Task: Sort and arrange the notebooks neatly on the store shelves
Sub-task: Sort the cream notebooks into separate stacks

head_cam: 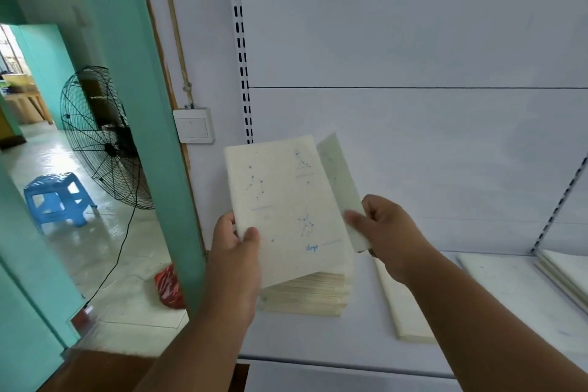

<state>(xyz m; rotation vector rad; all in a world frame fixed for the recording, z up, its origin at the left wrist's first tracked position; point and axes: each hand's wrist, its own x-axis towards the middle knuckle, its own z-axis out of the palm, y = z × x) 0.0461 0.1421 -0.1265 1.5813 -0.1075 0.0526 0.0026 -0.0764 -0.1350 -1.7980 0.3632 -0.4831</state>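
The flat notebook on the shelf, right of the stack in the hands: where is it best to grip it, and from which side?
Probably grip the notebook at its near short edge, coming from the front of the shelf. It lies flat with its long side running toward the back wall, and the near end points at the person; fingers can slide under there and the thumb press on top.

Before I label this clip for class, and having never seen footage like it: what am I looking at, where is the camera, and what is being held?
No machine here: a person's two bare hands, filmed by a camera worn on the head, looking forward and down. The left hand grips a stack of cream notebooks with star patterns. The right hand pinches one notebook beside it. More notebooks lie on the white shelf. Left of it are a fan and a blue stool.
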